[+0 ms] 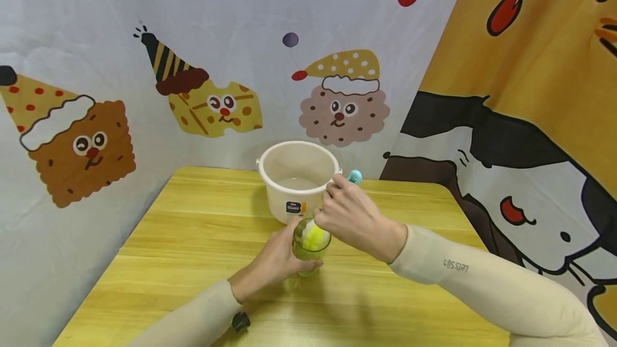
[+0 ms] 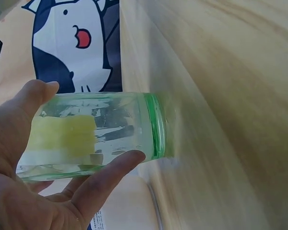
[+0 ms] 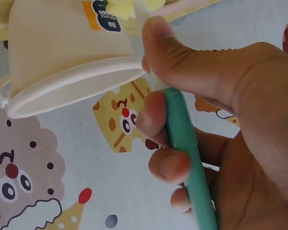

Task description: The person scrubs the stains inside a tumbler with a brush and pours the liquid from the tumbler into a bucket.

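Note:
My left hand grips a clear green-tinted glass around its side, thumb on one side and fingers on the other. The glass stands upright, its base right at the tabletop. Above it my right hand holds a sponge cup brush by its teal ribbed handle, the fingers wrapped round it and the thumb along its white neck. The yellow and white sponge head is down inside the glass, showing through the wall in the left wrist view.
A cream bucket with a label stands behind the glass, near the table's back edge. The wooden table backs onto a hanging cloth printed with cartoon figures. A small black object shows by the left sleeve.

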### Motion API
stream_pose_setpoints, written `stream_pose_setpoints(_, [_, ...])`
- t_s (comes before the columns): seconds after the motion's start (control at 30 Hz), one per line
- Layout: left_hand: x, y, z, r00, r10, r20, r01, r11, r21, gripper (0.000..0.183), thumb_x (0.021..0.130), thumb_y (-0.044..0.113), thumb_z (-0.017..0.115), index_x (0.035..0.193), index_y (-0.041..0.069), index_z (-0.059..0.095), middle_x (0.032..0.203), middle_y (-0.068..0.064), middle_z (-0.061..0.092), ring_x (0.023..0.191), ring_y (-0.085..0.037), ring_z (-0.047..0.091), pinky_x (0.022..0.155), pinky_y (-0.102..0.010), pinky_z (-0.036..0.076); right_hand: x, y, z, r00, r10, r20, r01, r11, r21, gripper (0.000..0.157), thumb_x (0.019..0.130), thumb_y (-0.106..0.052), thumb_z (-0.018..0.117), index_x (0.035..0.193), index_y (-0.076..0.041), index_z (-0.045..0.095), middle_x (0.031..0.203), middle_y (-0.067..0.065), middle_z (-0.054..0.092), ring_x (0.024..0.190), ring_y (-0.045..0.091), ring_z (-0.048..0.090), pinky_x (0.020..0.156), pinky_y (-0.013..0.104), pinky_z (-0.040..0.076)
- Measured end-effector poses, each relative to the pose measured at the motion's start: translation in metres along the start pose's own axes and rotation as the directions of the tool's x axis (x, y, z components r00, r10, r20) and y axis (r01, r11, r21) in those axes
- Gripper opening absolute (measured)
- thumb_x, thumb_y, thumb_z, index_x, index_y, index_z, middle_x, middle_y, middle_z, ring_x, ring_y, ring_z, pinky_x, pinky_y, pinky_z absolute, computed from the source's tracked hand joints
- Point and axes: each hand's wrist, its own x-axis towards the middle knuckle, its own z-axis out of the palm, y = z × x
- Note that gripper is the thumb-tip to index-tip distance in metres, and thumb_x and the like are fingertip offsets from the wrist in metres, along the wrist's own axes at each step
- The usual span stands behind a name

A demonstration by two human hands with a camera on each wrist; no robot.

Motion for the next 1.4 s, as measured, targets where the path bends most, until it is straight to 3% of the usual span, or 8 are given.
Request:
stream_pose_setpoints(0.2, [0.001, -0.002, -0.002, 1.000, 0.011, 0.001, -0.011, 1.000, -0.002, 0.095, 0.084, 0.032, 0.108, 0.160, 0.018, 0.054, 0.138, 0.001, 0.078, 0.121, -0.017, 0.078, 0.104, -0.037, 0.067, 0.001, 0.000, 0.000, 0.997, -0.055, 0.061, 0.058, 0.997, -0.045, 0.012, 0.095, -0.038, 0.095, 0.093, -0.033, 0.085, 0.097, -0.003, 0.090, 0.092, 0.018, 0.070, 0.098, 0.036, 0.045])
stream_pose_setpoints(0.7, [0.001, -0.007, -0.004, 0.999, 0.031, 0.036, -0.031, 0.999, 0.009, 0.095, 0.089, 0.035, 0.105, 0.164, 0.024, 0.048, 0.138, -0.004, 0.080, 0.118, -0.019, 0.081, 0.098, -0.034, 0.068, -0.001, -0.001, 0.010, 0.987, -0.158, -0.012, 0.156, 0.984, -0.084, 0.018, 0.098, -0.040, 0.090, 0.110, -0.038, 0.077, 0.105, -0.001, 0.085, 0.102, 0.023, 0.057, 0.102, 0.037, 0.039])
stream_pose_setpoints(0.97, [0.004, -0.007, -0.004, 0.999, 0.024, 0.038, -0.025, 1.000, 0.013, 0.095, 0.088, 0.038, 0.105, 0.164, 0.025, 0.049, 0.140, -0.003, 0.079, 0.120, -0.019, 0.080, 0.099, -0.034, 0.068, -0.002, 0.009, 0.015, 0.981, -0.195, -0.018, 0.195, 0.981, -0.021, 0.028, 0.096, -0.038, 0.093, 0.119, -0.042, 0.079, 0.108, 0.000, 0.087, 0.106, 0.022, 0.063, 0.105, 0.036, 0.043])
stream_pose_setpoints(1.2, [0.006, -0.007, -0.003, 0.999, 0.029, 0.029, -0.030, 0.999, 0.029, 0.098, 0.087, 0.041, 0.106, 0.165, 0.021, 0.050, 0.139, -0.004, 0.079, 0.120, -0.019, 0.080, 0.098, -0.036, 0.068, -0.006, 0.015, 0.019, 0.981, -0.185, 0.049, 0.181, 0.980, 0.079, 0.047, 0.084, -0.039, 0.103, 0.122, -0.039, 0.075, 0.114, 0.002, 0.087, 0.114, 0.024, 0.068, 0.107, 0.037, 0.048])
stream_pose_setpoints(1.4, [0.005, -0.007, -0.004, 0.999, 0.023, 0.026, -0.024, 0.999, 0.035, 0.100, 0.086, 0.041, 0.106, 0.166, 0.021, 0.049, 0.142, -0.005, 0.079, 0.122, -0.021, 0.080, 0.100, -0.037, 0.068, -0.009, 0.013, 0.022, 0.987, -0.158, 0.004, 0.157, 0.982, 0.105, 0.038, 0.087, -0.030, 0.100, 0.116, -0.036, 0.077, 0.111, 0.003, 0.087, 0.112, 0.026, 0.070, 0.105, 0.038, 0.049])
